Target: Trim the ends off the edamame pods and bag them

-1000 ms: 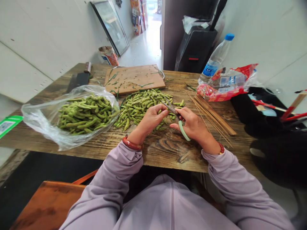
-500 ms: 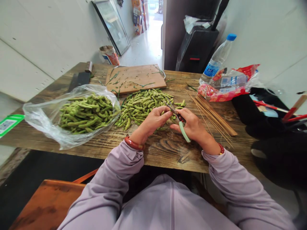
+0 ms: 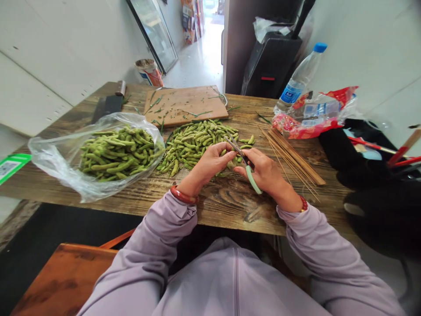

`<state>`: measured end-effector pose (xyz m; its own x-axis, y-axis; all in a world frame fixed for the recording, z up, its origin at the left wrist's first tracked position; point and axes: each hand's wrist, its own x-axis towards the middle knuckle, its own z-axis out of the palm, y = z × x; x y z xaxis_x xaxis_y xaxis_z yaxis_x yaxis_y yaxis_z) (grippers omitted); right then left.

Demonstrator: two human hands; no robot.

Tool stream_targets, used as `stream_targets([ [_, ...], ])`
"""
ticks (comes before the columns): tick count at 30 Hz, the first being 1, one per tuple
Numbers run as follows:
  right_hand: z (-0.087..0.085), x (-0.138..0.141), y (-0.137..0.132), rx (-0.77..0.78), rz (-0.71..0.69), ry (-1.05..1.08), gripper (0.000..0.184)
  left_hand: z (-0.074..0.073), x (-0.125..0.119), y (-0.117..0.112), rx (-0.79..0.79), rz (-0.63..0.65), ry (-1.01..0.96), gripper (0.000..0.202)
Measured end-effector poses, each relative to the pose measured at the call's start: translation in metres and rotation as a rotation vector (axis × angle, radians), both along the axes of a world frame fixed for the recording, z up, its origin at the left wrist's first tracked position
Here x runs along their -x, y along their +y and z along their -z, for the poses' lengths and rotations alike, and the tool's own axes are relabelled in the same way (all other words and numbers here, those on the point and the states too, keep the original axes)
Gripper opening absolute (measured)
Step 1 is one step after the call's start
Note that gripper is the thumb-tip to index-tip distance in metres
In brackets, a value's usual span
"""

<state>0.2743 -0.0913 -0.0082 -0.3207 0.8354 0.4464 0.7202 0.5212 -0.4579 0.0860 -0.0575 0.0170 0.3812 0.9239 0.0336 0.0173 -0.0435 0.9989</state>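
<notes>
My right hand [image 3: 261,167] is closed around a pair of scissors [image 3: 251,179] with pale green handles, its blades pointing up and left. My left hand [image 3: 214,161] is closed in a pinch close to the blades; what its fingertips hold is hidden. Just beyond both hands lies a loose heap of green edamame pods [image 3: 197,139] on the wooden table [image 3: 223,206]. More edamame pods [image 3: 115,151] fill an open clear plastic bag [image 3: 70,175] to the left.
A cutting board [image 3: 187,103] with green scraps lies at the back, a cleaver [image 3: 107,107] to its left. Wooden skewers [image 3: 292,156] rest right of my hands. Beyond them are a water bottle [image 3: 301,79], a red-and-clear wrapper [image 3: 315,115] and a black bag [image 3: 335,147].
Both hands stay almost in place, with the scissors still beside the left fingertips. The whole view has shifted very slightly.
</notes>
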Motion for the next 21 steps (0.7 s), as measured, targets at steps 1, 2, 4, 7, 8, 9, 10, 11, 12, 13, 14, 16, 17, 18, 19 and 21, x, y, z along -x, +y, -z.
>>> stream_targets([
  [1, 0.0002, 0.0003, -0.0002, 0.000, 0.000, -0.002, 0.048, -0.0007, -0.0001, -0.0001, 0.000, 0.002, 0.004, 0.024],
  [2, 0.0004, 0.0006, -0.0002, 0.001, -0.002, -0.001, 0.048, -0.0014, -0.0001, -0.0004, 0.005, 0.006, 0.008, 0.024],
  [4, 0.0011, 0.0007, 0.0002, 0.001, -0.009, 0.008, 0.046, -0.0024, 0.0003, -0.0008, 0.035, 0.012, 0.001, 0.024],
  [7, 0.0021, -0.0006, 0.0023, -0.012, -0.007, 0.036, 0.043, -0.0031, 0.0018, -0.0004, 0.129, -0.008, -0.095, 0.027],
  [8, 0.0023, -0.0012, 0.0033, -0.023, -0.001, 0.046, 0.044, -0.0033, 0.0025, 0.0001, 0.158, -0.023, -0.140, 0.028],
  [9, 0.0025, -0.0019, 0.0042, -0.033, 0.006, 0.056, 0.045, -0.0034, 0.0033, 0.0007, 0.181, -0.041, -0.184, 0.028],
  [10, 0.0026, -0.0024, 0.0049, -0.044, 0.012, 0.062, 0.047, -0.0036, 0.0042, 0.0015, 0.197, -0.058, -0.223, 0.028],
  [11, 0.0028, -0.0026, 0.0055, -0.053, 0.015, 0.066, 0.049, -0.0038, 0.0050, 0.0023, 0.210, -0.075, -0.257, 0.027],
  [12, 0.0031, -0.0026, 0.0057, -0.059, 0.015, 0.066, 0.050, -0.0039, 0.0057, 0.0031, 0.221, -0.089, -0.288, 0.027],
  [13, 0.0035, -0.0023, 0.0056, -0.060, 0.012, 0.064, 0.052, -0.0039, 0.0063, 0.0039, 0.231, -0.100, -0.318, 0.027],
  [14, 0.0039, -0.0018, 0.0053, -0.060, 0.006, 0.059, 0.053, -0.0036, 0.0068, 0.0045, 0.241, -0.105, -0.345, 0.026],
  [16, 0.0049, -0.0005, 0.0043, -0.054, -0.003, 0.044, 0.054, -0.0027, 0.0071, 0.0053, 0.248, -0.100, -0.388, 0.027],
  [17, 0.0053, 0.0002, 0.0037, -0.049, -0.006, 0.037, 0.055, -0.0021, 0.0069, 0.0054, 0.248, -0.090, -0.403, 0.027],
  [18, 0.0057, 0.0008, 0.0032, -0.046, -0.008, 0.031, 0.055, -0.0014, 0.0064, 0.0052, 0.247, -0.078, -0.412, 0.028],
  [19, 0.0060, 0.0013, 0.0028, -0.043, -0.009, 0.027, 0.055, -0.0007, 0.0057, 0.0049, 0.247, -0.064, -0.415, 0.028],
  [21, 0.0063, 0.0018, 0.0023, -0.040, -0.009, 0.026, 0.055, 0.0006, 0.0038, 0.0039, 0.252, -0.041, -0.409, 0.029],
])
